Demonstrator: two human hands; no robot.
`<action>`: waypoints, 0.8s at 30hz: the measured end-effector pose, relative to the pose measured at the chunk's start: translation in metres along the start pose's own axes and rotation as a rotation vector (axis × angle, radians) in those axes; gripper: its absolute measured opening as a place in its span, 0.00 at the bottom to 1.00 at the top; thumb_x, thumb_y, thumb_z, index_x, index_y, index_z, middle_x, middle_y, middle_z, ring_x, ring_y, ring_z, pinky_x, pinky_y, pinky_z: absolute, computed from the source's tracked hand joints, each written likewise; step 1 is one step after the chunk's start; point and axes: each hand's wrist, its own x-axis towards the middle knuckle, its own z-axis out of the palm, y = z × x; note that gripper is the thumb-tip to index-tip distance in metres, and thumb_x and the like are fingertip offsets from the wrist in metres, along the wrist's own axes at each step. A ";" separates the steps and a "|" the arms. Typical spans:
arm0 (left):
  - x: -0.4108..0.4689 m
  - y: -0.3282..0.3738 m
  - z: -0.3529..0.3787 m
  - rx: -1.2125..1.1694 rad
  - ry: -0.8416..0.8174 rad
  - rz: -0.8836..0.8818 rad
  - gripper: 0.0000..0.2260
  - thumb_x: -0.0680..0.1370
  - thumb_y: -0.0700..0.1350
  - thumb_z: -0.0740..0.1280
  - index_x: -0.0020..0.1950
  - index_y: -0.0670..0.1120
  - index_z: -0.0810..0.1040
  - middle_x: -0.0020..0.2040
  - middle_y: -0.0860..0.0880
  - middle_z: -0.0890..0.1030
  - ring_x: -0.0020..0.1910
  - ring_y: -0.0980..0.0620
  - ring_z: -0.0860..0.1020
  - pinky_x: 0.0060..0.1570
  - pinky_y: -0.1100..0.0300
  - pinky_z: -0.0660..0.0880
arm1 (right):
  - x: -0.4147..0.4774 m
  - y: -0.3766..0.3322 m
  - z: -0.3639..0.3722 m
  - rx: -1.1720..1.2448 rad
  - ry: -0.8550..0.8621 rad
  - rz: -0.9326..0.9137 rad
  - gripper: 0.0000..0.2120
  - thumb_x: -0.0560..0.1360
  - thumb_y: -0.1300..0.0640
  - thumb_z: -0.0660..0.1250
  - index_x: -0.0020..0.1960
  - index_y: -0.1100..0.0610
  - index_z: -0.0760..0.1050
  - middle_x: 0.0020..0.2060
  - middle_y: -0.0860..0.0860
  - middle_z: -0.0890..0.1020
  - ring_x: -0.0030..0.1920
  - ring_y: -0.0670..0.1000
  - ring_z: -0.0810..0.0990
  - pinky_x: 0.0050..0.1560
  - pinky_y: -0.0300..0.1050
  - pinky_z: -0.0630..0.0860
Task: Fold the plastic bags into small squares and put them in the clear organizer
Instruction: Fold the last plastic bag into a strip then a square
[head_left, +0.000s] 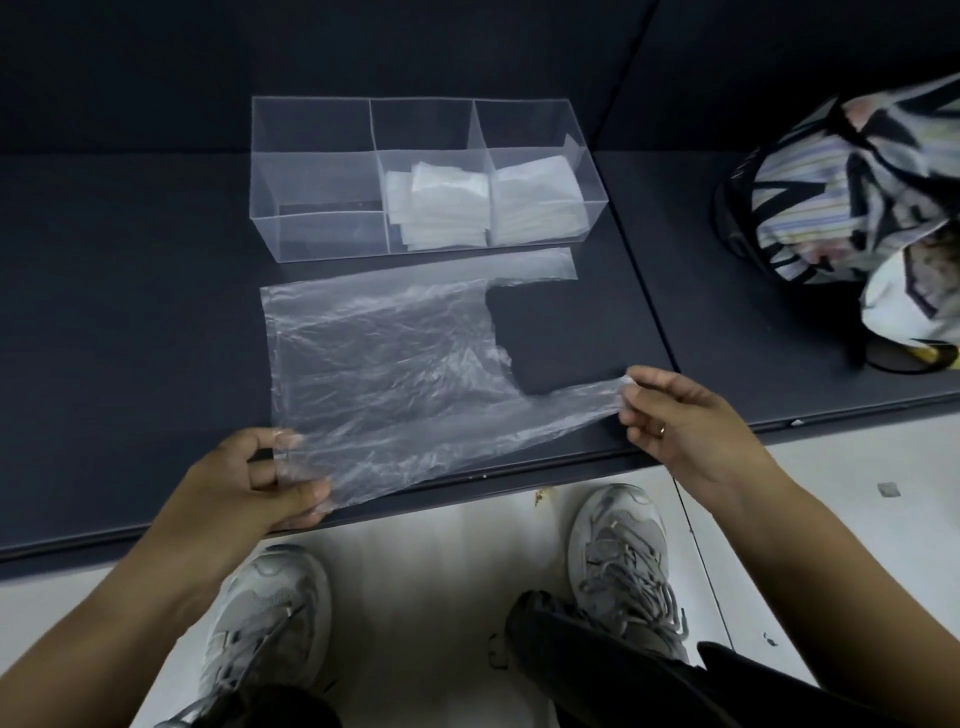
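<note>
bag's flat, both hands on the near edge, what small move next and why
Probably fold the near edge over onto the far one: the plastic bag lies flat, unfolded, left hand pinching its near corner, right hand its near handle.

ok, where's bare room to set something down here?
Bare table left of the organizer and plastic bag, and between organizer and striped bag. Organizer's left compartment is empty. Crowded in front: left hand and right hand grip the bag.
</note>
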 end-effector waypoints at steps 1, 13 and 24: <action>0.001 -0.001 -0.001 0.011 0.005 0.002 0.19 0.70 0.33 0.72 0.56 0.48 0.75 0.42 0.43 0.85 0.41 0.44 0.85 0.34 0.64 0.79 | 0.002 -0.001 0.001 -0.003 0.037 -0.041 0.12 0.73 0.66 0.68 0.56 0.59 0.76 0.32 0.49 0.82 0.31 0.44 0.80 0.32 0.35 0.77; -0.006 0.009 -0.020 0.461 0.176 0.052 0.24 0.63 0.51 0.79 0.53 0.52 0.73 0.40 0.49 0.83 0.35 0.51 0.82 0.37 0.59 0.74 | 0.001 0.002 -0.009 -0.684 0.408 -0.291 0.11 0.73 0.68 0.66 0.53 0.58 0.77 0.37 0.51 0.77 0.31 0.47 0.76 0.32 0.38 0.73; 0.038 0.015 0.018 1.333 0.182 0.653 0.40 0.76 0.67 0.32 0.77 0.41 0.52 0.78 0.44 0.51 0.78 0.47 0.49 0.76 0.51 0.44 | -0.015 0.056 0.176 -1.433 -0.499 -0.946 0.29 0.82 0.47 0.54 0.78 0.56 0.50 0.78 0.52 0.51 0.78 0.50 0.46 0.76 0.47 0.40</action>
